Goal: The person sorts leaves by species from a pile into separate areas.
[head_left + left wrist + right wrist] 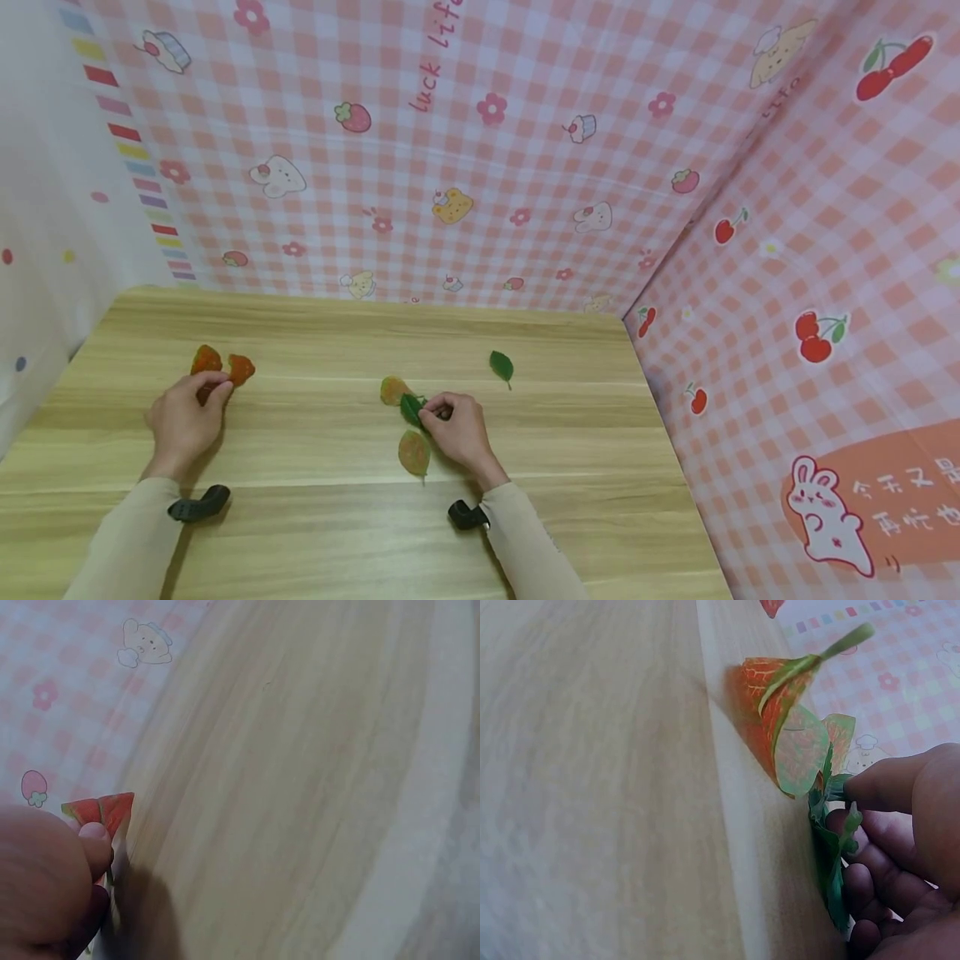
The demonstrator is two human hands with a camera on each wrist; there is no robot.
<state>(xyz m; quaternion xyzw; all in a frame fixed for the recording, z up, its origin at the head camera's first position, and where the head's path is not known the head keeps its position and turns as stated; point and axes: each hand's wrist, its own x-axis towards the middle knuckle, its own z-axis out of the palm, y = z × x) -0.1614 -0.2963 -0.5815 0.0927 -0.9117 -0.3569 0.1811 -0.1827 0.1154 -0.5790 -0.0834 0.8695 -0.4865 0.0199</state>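
Note:
At the table's left side my left hand (183, 421) pinches a red-orange leaf (242, 368) between thumb and fingers; the left wrist view shows its red blade (114, 812) beyond the thumb tip. A second red-orange leaf (206, 358) lies just beyond the fingers. Near the middle, my right hand (459, 429) pinches dark green leaves (410, 408) by their stems, with the blades (829, 862) close to the tabletop. An orange-green leaf (392, 389) lies behind them. A curled one with an orange surface and a green stem (769, 712) rests in front.
A single green leaf (501, 365) lies farther back to the right on the wood-grain table (315, 533). Pink checked cloth (480, 158) hangs behind and along the right side, with a white cloth (52, 217) at left. Black straps (198, 505) sit at both wrists.

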